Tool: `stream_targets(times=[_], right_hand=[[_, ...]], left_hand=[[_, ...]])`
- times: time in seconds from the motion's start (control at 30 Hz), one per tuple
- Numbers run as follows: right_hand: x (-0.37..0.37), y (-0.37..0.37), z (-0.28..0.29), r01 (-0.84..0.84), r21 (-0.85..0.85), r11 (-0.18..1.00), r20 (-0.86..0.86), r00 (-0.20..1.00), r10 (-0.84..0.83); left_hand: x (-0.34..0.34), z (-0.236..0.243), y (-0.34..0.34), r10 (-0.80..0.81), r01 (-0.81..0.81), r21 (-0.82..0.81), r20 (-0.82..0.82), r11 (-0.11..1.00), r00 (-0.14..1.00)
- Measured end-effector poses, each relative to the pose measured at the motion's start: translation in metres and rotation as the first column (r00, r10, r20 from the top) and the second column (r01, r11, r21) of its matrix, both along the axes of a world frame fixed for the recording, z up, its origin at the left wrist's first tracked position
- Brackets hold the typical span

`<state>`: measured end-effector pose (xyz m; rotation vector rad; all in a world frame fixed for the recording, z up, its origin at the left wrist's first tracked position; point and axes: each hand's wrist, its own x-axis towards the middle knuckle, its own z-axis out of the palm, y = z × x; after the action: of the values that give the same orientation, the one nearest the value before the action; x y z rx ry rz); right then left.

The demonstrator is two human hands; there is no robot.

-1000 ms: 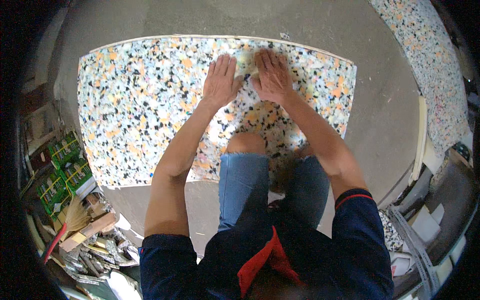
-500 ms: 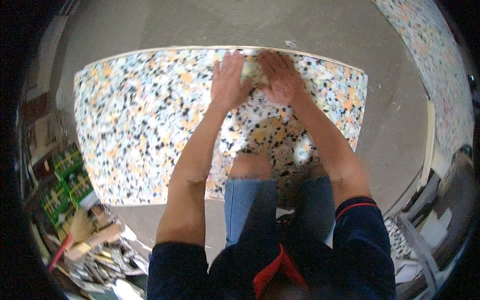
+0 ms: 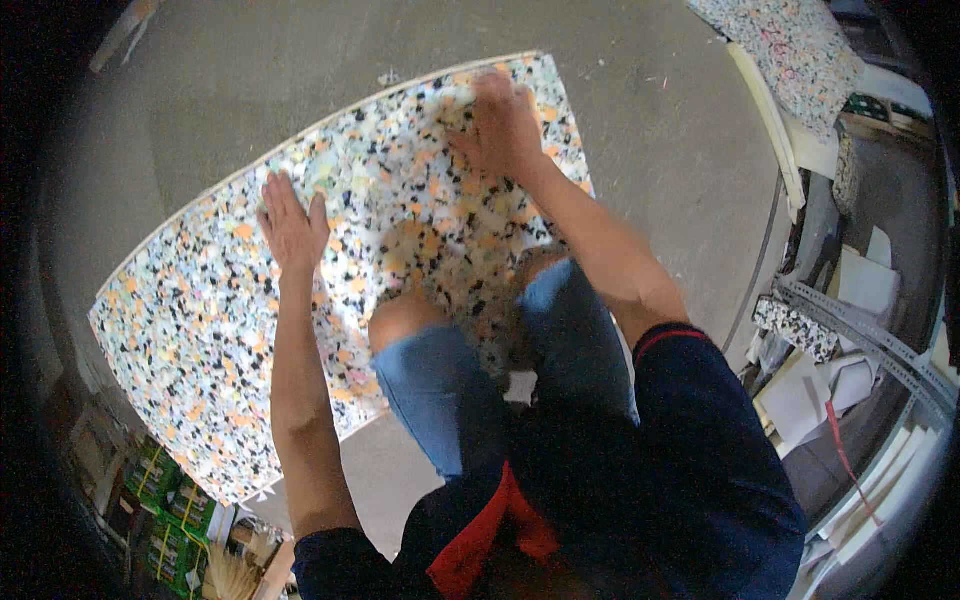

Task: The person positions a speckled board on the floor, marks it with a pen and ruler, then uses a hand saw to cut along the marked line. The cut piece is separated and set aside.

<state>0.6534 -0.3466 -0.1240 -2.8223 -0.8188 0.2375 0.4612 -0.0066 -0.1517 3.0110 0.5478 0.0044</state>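
Before me on the floor lies a wide sheet of speckled foam, white with black, orange and pale green flecks. A thin pale layer shows along its far edge. My left hand rests on the sheet left of its middle, fingers stretched out and thumb apart. Farther right, my right hand is on the sheet close to the far edge near the right corner, thumb spread and fingertips blurred. Neither hand grips anything. My bent knees are over the near part of the foam.
Grey floor surrounds the sheet. Another speckled foam piece lies at far right, beside pale strips. A metal ruler-like bar and white scraps are at right. Green packs and a straw-coloured brush sit at lower left.
My hands have moved apart, the left one toward the left and nearer me, the right one toward the far right corner. The view has turned, so the sheet now appears slanted.
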Motion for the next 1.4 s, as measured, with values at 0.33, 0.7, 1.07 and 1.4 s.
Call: stream_targets(times=[0.33, 0.7, 1.07, 1.4], right_hand=[[0.026, -0.051, -0.031, 0.251, -0.041, 0.967, 0.139, 0.96, -0.243], [-0.082, -0.135, -0.004, 0.125, -0.051, 0.991, 0.079, 0.99, -0.121], [-0.172, -0.186, 0.021, 0.049, -0.154, 0.987, -0.06, 0.996, -0.059], [-0.278, -0.234, 0.007, 0.087, -0.145, 0.986, -0.129, 0.986, -0.106]], left_hand=[[0.004, 0.009, -0.003, 0.193, -0.187, 0.055, -0.117, 0.981, 0.974], [-0.009, -0.024, -0.001, 0.093, -0.103, 0.132, 0.082, 0.986, 0.992], [-0.001, 0.023, 0.004, 0.106, -0.165, -0.191, -0.285, 0.968, 0.953], [-0.31, 0.026, -0.103, -0.003, 0.142, 0.301, -0.42, 0.943, 0.907]])
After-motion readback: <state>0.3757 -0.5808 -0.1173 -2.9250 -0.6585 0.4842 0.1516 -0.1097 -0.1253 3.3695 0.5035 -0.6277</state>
